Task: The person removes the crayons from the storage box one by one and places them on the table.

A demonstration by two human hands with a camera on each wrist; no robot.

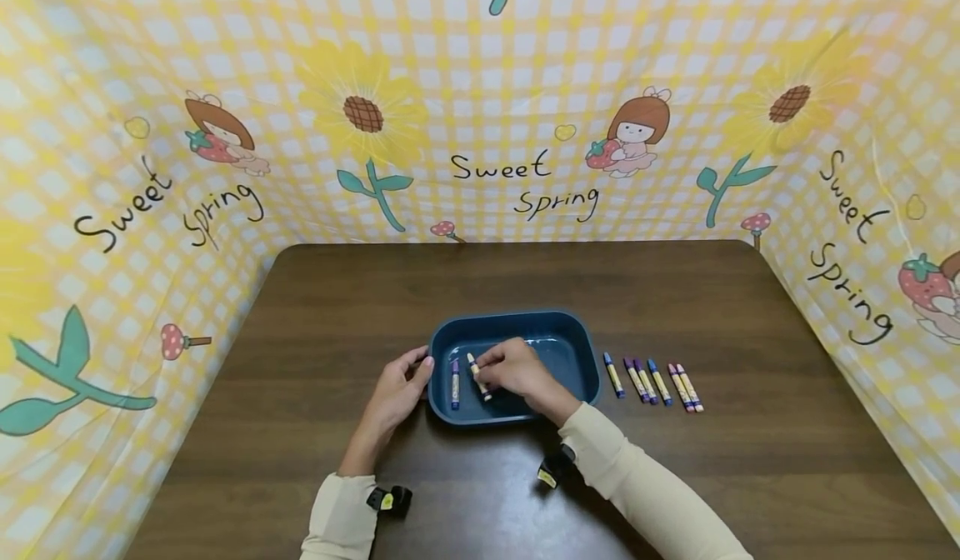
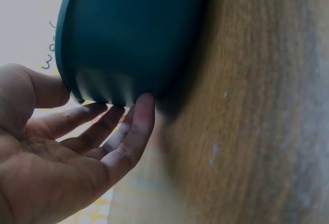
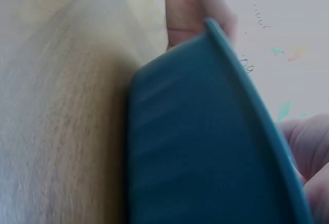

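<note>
My right hand [image 1: 513,370] reaches over the near rim into a dark blue rectangular tray [image 1: 592,352] and pinches a pale-tipped crayon [image 1: 472,362] with a yellowish wrapper. The crayon slants low over the tray's floor, partly covered by the fingers. Just left of it, a purple crayon [image 1: 455,385] lies lengthwise inside the tray. My left hand [image 1: 399,389] rests at the tray's left end. In the left wrist view, its extended fingers [image 2: 146,112] touch the outer wall and the thumb lies at the rim. The tray's wall hides most of my right hand in the right wrist view.
Right of the tray, several crayons lie in a loose row: a blue one [image 1: 613,375], purple and blue ones [image 1: 647,381] side by side, and a pink pair [image 1: 686,388]. The brown wooden table [image 1: 360,293] is enclosed by a yellow checked cloth [image 1: 480,110].
</note>
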